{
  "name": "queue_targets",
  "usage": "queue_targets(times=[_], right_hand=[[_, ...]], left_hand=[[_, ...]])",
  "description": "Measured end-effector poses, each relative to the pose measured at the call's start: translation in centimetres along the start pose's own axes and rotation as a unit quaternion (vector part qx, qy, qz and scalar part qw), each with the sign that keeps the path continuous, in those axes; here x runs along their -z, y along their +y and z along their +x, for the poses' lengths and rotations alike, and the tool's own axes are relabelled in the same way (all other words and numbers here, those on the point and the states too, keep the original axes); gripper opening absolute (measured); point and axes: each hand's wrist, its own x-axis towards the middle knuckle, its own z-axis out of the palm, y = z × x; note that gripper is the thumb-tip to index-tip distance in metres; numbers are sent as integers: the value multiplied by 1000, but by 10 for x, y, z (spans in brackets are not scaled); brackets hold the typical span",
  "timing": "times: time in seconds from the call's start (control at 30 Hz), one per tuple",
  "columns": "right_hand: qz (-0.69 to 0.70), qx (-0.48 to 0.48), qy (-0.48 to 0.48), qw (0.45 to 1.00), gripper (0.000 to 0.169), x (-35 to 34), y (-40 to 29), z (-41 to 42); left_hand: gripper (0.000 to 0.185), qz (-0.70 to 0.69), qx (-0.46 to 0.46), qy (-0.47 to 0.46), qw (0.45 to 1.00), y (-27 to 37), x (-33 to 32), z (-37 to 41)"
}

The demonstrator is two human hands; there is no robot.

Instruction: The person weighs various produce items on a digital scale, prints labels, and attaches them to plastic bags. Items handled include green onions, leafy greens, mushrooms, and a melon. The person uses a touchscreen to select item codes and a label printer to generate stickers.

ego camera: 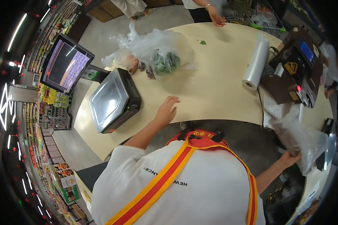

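Over the front edge of the counter [214, 98], my left hand [166, 110] is empty, its fingers curled and apart. To its left stands a scale with a shiny metal plate [109, 99]. Beyond that hand lie clear plastic bags [169, 42], one with leafy greens [165, 62] inside; several reddish-brown items [133, 66] show beside them. At the far right my right hand [290, 159] grips a clear plastic bag [307, 146], blurred, with something brownish in it that I cannot identify.
A touch-screen monitor [67, 64] stands at the left. A roll of clear bags [256, 62] and a dark device with a blue display [295, 64] stand at the right. Across the counter, another person's hand [217, 19] reaches over the edge near a shopping cart [266, 26].
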Motion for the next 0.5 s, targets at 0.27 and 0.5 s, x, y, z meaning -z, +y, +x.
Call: queue_targets(times=[0.27, 0.5], right_hand=[[-162, -323, -76, 929, 37, -47, 195, -180], [-335, -288, -178, 879, 50, -176, 365, -215]], left_hand=[[36, -103, 130, 62, 984, -85, 22, -49], [56, 45, -71, 176, 981, -69, 94, 89]])
